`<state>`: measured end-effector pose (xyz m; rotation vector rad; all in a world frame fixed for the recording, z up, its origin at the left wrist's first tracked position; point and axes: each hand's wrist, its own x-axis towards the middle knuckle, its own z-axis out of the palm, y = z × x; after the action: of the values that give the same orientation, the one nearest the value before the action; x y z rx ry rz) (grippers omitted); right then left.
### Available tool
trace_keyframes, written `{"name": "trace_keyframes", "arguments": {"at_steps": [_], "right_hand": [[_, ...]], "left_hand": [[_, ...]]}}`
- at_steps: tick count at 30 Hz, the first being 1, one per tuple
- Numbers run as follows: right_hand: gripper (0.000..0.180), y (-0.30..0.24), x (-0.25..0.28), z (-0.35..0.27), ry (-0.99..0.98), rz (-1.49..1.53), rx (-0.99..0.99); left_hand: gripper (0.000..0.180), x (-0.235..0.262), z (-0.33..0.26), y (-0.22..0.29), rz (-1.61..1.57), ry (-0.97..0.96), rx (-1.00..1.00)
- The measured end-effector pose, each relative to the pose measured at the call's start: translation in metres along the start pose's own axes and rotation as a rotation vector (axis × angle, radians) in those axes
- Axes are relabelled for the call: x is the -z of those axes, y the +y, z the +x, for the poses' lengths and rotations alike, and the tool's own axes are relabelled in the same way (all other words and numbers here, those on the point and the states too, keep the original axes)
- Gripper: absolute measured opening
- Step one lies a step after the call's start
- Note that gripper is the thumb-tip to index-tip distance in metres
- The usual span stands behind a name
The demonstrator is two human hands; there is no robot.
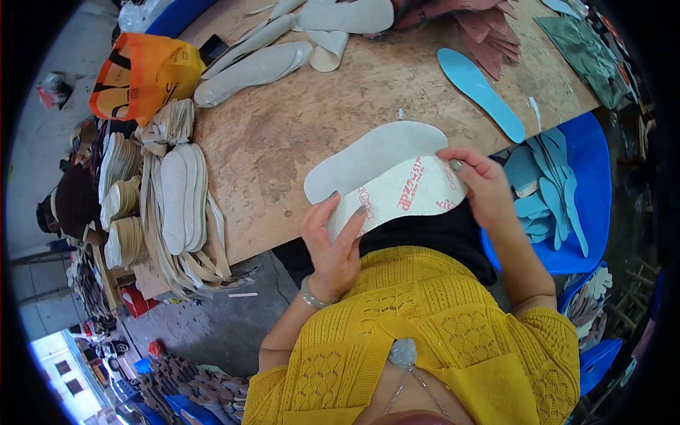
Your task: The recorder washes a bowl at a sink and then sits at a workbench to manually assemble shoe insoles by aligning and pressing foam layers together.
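Stacks of pale cream foam insoles (180,195) lie at the left edge of the worn wooden counter (297,120). The left hand (333,244) has its grip closed on the heel end of a white insole-shaped board with red printing (404,191), which overlaps a plain white insole (368,159) at the counter's near edge. The right hand (485,184) pinches its toe end. A light blue insole (478,88) lies farther right.

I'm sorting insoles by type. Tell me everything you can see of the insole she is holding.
The insole is a flat, foot-shaped sheet, pale white with red print on the upturned face, looking like thin board or foam. It lies over a second, plain grey-white insole at the edge of the wooden table. The left hand grips its near end, and the right hand pinches its far end.
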<state>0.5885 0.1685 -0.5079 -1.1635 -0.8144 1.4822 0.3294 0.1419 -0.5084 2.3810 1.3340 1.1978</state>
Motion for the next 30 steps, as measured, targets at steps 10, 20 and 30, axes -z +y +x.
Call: {"name": "trace_keyframes", "arguments": {"at_steps": [10, 20, 30], "right_hand": [[0.025, 0.011, -0.015, 0.061, 0.154, -0.336, 0.338], [0.021, 0.032, -0.020, 0.069, 0.164, -0.546, 0.400], [0.023, 0.028, -0.018, 0.066, 0.205, -0.724, 0.415]], "left_hand": [[0.068, 0.018, 0.003, -0.055, 0.111, 0.010, 0.237], [0.072, 0.020, -0.002, -0.059, 0.172, -0.118, 0.311], [0.070, 0.012, 0.023, -0.044, 0.088, -0.089, 0.245]]}}
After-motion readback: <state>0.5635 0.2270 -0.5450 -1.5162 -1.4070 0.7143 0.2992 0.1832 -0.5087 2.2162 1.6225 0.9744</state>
